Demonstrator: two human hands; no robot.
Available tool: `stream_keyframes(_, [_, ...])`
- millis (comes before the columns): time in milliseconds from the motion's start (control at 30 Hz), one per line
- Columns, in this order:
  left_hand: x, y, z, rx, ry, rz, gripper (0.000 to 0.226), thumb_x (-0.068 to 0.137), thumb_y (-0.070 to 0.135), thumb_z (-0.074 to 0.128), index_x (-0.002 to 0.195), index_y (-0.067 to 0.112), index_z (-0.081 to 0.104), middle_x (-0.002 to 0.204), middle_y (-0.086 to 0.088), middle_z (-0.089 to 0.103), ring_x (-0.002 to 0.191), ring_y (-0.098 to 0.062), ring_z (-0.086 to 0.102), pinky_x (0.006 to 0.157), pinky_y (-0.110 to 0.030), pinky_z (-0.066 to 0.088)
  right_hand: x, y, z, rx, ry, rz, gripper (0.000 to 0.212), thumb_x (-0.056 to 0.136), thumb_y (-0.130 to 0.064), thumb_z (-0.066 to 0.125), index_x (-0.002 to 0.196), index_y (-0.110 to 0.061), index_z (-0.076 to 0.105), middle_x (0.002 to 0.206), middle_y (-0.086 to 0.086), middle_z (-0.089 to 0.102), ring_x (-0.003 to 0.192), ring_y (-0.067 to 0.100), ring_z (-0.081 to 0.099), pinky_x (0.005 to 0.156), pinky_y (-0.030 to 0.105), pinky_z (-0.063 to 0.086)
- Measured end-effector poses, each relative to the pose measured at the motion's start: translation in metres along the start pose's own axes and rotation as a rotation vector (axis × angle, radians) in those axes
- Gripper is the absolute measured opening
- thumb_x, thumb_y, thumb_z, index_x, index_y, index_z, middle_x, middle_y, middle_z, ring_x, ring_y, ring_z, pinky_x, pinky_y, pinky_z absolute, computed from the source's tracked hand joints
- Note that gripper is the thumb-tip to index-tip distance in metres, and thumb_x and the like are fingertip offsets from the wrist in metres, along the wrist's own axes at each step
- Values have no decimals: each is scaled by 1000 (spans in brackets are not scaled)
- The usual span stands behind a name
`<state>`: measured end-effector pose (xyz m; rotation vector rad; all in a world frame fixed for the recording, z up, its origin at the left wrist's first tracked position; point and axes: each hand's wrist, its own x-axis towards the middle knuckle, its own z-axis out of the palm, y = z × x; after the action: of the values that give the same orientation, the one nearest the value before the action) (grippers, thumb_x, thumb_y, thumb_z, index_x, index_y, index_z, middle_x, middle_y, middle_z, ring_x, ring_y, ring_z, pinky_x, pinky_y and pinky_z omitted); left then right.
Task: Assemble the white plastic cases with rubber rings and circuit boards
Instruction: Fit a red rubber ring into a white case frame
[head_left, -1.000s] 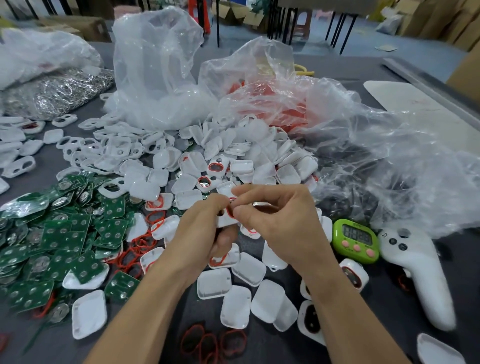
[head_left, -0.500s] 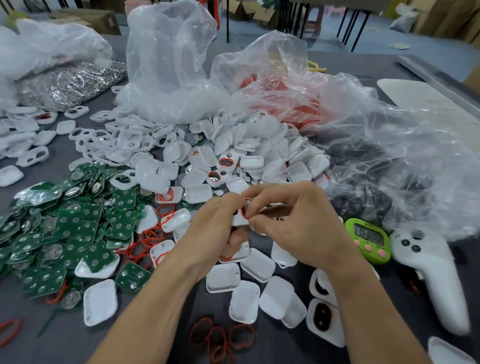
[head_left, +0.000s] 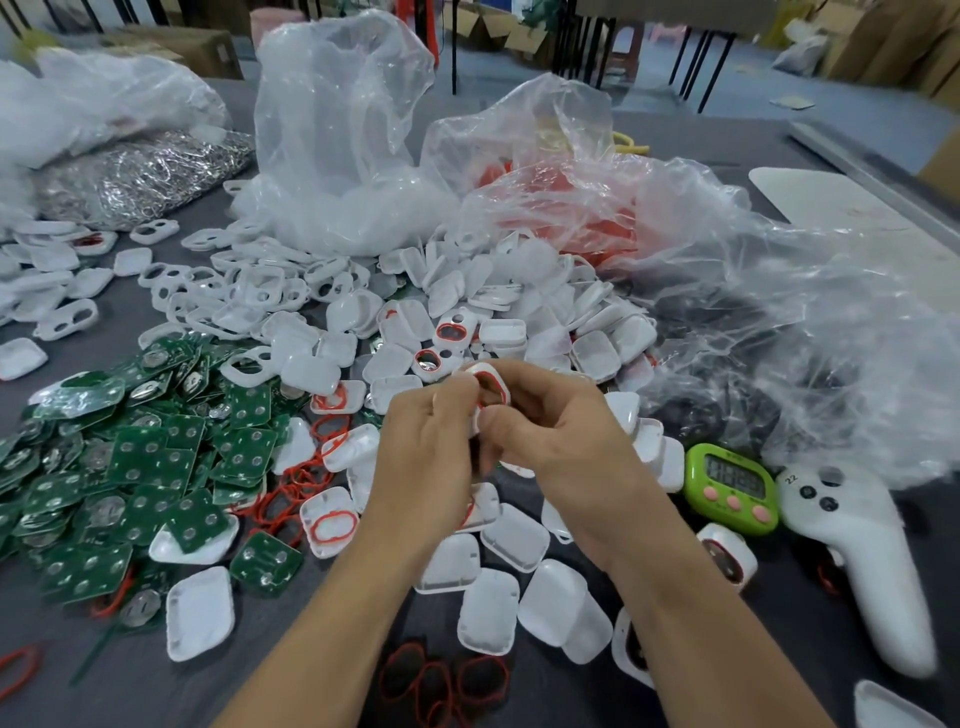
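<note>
At the middle of the view both hands hold one white plastic case (head_left: 488, 387) with a red rubber ring seated in it. My left hand (head_left: 426, 452) pinches its left side, and my right hand (head_left: 556, 431) curls its fingers round the right side. A heap of white cases (head_left: 519, 312) lies just behind the hands. Green circuit boards (head_left: 135, 457) are piled at the left. Loose red rubber rings (head_left: 291, 483) lie between the boards and my left hand, and more rubber rings (head_left: 441, 680) lie near the front edge.
Clear plastic bags (head_left: 343, 135) stand behind the heap, one with red parts (head_left: 566, 202). A bag of metal clips (head_left: 140, 176) sits at far left. A green timer (head_left: 732, 486) and a white controller (head_left: 857, 561) lie right of my right hand.
The hands have turned the case so its red ring faces up more clearly. The camera has shifted slightly closer; the hands stay in the same spot.
</note>
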<state>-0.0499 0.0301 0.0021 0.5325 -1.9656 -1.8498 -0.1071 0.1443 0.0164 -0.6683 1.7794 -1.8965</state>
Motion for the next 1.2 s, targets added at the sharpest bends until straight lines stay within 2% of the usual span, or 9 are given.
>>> stream_keyframes(100, [-1, -9, 1, 310, 176, 151, 42, 94, 47, 49, 67, 19, 65, 53, 7, 57, 51, -9, 51, 49, -21, 37, 2, 4, -1, 15, 88, -2, 29, 92, 5, 63, 102, -18, 79, 98, 11, 79, 96, 28, 76, 89, 45, 61])
stream_keyframes(167, [3, -10, -2, 445, 279, 178, 23, 89, 53, 59, 93, 34, 71, 74, 17, 66, 71, -4, 61, 64, -12, 42, 3, 5, -8, 7, 145, 25, 35, 92, 7, 64, 95, -24, 81, 93, 7, 80, 91, 23, 77, 84, 39, 63])
stream_keyframes(267, [10, -8, -8, 288, 108, 218, 37, 88, 29, 77, 120, 46, 71, 99, 24, 70, 92, 2, 64, 81, -11, 47, 2, 4, -16, -92, 126, 53, 38, 87, 5, 68, 99, -29, 79, 87, 6, 80, 82, 19, 76, 79, 33, 63])
stream_keyframes(400, [15, -5, -14, 18, 22, 129, 31, 79, 8, 83, 90, 36, 83, 80, 7, 76, 75, -8, 71, 74, -27, 57, 2, 5, -19, -164, 207, 39, 34, 80, 0, 77, 104, -25, 77, 82, 5, 80, 76, 21, 77, 76, 37, 63])
stream_keyframes(567, [19, -6, -20, -286, -98, -90, 23, 74, 16, 82, 96, 24, 83, 92, -8, 80, 81, -16, 73, 73, -24, 58, 2, 5, -12, 86, 233, -23, 28, 81, 13, 75, 89, -13, 80, 87, 11, 80, 76, 19, 76, 68, 24, 58])
stream_keyframes(667, [18, -5, -23, -238, -187, -80, 23, 84, 6, 78, 96, 23, 84, 87, -6, 80, 69, -8, 68, 62, -17, 52, 3, 6, -15, 131, 227, -17, 24, 82, 13, 74, 94, -7, 80, 90, 14, 80, 79, 22, 76, 71, 25, 58])
stream_keyframes(833, [13, -2, -21, -225, -123, -11, 27, 79, -5, 78, 86, 21, 85, 83, -11, 80, 67, -13, 72, 58, -18, 52, 3, 7, -15, 84, 216, 15, 29, 83, 14, 72, 92, -12, 81, 91, 9, 80, 83, 19, 77, 73, 24, 59])
stream_keyframes(1033, [9, -3, -13, -76, 73, 61, 23, 80, 5, 84, 88, 26, 85, 80, 0, 80, 75, -17, 77, 68, -25, 59, 6, 11, -9, -7, 263, -18, 24, 87, 1, 74, 88, -22, 82, 88, 4, 80, 86, 21, 77, 78, 30, 60])
stream_keyframes(1200, [12, -1, -13, -200, 52, 24, 27, 80, -3, 81, 88, 22, 84, 81, -5, 80, 72, -15, 77, 64, -20, 57, 6, 18, -4, -105, 366, -68, 19, 89, -12, 75, 96, -28, 82, 89, -4, 80, 86, 18, 77, 85, 41, 62])
